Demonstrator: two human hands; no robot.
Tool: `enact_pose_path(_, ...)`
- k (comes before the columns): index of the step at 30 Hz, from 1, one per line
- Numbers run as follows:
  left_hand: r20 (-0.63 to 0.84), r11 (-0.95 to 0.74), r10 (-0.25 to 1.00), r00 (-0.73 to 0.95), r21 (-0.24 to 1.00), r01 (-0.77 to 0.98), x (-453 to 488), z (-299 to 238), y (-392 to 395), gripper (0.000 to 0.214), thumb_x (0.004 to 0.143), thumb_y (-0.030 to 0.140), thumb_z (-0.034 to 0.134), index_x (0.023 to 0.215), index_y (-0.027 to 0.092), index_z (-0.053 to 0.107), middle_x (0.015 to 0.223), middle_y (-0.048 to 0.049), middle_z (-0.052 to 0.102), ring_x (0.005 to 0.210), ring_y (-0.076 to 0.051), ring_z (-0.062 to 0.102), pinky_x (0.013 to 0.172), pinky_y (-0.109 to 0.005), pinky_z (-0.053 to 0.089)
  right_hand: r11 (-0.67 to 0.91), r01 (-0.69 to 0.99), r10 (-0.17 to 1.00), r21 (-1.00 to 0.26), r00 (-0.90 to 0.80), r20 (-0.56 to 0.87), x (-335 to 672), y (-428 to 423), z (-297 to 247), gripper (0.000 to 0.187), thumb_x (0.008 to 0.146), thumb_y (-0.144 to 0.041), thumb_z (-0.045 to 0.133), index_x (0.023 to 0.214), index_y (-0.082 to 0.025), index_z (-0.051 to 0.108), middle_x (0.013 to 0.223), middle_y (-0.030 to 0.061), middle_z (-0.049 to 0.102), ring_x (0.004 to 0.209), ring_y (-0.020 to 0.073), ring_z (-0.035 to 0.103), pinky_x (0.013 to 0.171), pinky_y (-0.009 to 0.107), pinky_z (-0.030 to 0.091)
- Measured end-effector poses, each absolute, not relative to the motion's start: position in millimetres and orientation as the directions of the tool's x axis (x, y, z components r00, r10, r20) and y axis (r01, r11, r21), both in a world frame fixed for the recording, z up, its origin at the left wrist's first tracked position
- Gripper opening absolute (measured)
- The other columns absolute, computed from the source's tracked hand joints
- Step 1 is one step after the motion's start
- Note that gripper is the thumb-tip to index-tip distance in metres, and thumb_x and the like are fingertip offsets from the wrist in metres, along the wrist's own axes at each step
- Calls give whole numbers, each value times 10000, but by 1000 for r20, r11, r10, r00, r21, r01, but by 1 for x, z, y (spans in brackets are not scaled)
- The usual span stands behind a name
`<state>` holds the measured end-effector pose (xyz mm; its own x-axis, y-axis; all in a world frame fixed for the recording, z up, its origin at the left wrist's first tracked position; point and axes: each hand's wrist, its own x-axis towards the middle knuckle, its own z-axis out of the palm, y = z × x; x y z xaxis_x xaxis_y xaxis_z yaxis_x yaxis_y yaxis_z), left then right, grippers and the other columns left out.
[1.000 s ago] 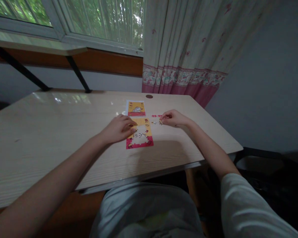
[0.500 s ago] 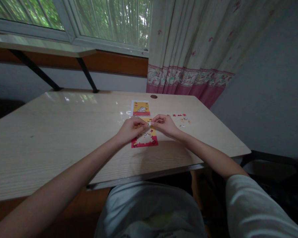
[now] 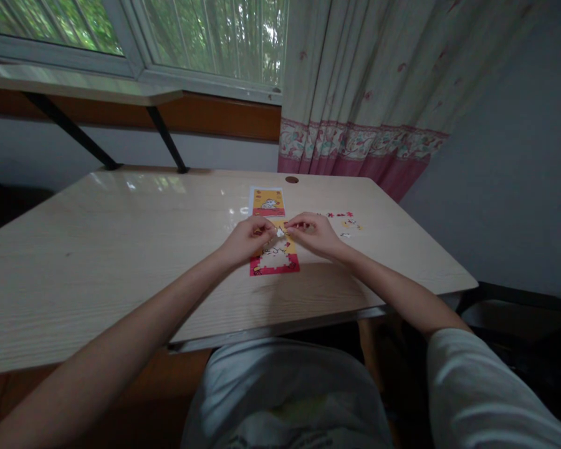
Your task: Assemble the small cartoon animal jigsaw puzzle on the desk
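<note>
A partly assembled jigsaw puzzle (image 3: 274, 270) lies flat on the desk, with a red lower border, yellow sides and a bare gap inside the border. Above it, my left hand (image 3: 249, 240) is closed in a pinch on a small white puzzle piece (image 3: 279, 232). Just to the right, the thumb and fingertips of my right hand (image 3: 315, 234) are pinched together close to that piece; what is between them is too small to make out. My hands cover part of the puzzle's upper area. Beyond it lies a reference picture (image 3: 268, 201) of a white cartoon figure on yellow and red.
Loose red puzzle pieces (image 3: 340, 214) lie in a row right of my right hand. Several yellow and white pieces (image 3: 352, 224) sit nearer. The pale wooden desk (image 3: 121, 268) has a cable hole (image 3: 292, 179) at the back, before a curtain (image 3: 355, 143).
My fingertips have drawn slightly apart, and more of the white piece shows between them. The whole view has shifted a little; the puzzle and loose pieces look otherwise unchanged.
</note>
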<state>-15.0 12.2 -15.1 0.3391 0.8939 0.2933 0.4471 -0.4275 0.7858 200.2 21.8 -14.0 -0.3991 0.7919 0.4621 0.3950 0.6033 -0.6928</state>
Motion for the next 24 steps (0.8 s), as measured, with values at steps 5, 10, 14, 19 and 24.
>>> enact_pose_path(5,297,-458,875,383,764,454,-16,-15,13,192,804,340,555,764,175,643,848,-53,670,817,-192,603,805,-387,501,692,431,719,-579,-479,503,200,17,-11,162,864,-350,614,868,-216,705,848,38,685,754,151,581,713,289,432)
enact_pose_path(10,306,-459,878,369,758,464,-16,-15,14,218,807,361,566,779,172,673,843,-64,679,826,-201,611,812,-389,493,733,477,680,-486,-528,508,202,17,-10,157,883,-314,585,843,-195,679,810,44,666,749,154,575,726,289,419)
enact_pose_path(14,319,-463,878,356,754,465,-17,-16,15,224,806,361,579,806,174,703,858,-72,694,849,-210,614,835,-399,487,744,494,669,-451,-548,502,204,20,-13,163,883,-313,581,845,-184,673,794,45,660,747,153,574,723,283,413)
enact_pose_path(19,327,-489,864,384,730,477,-18,-14,15,195,794,329,595,812,183,723,852,-66,709,867,-210,616,867,-403,480,736,509,677,-446,-546,494,204,20,-14,181,887,-320,569,861,-179,679,797,48,661,746,154,569,733,286,411)
enact_pose_path(24,336,-510,852,402,710,486,-17,-14,14,198,789,323,596,794,174,725,809,-60,709,825,-205,616,849,-393,479,741,512,671,-435,-538,510,203,21,-17,148,876,-292,587,857,-175,677,800,47,671,751,151,584,741,278,418)
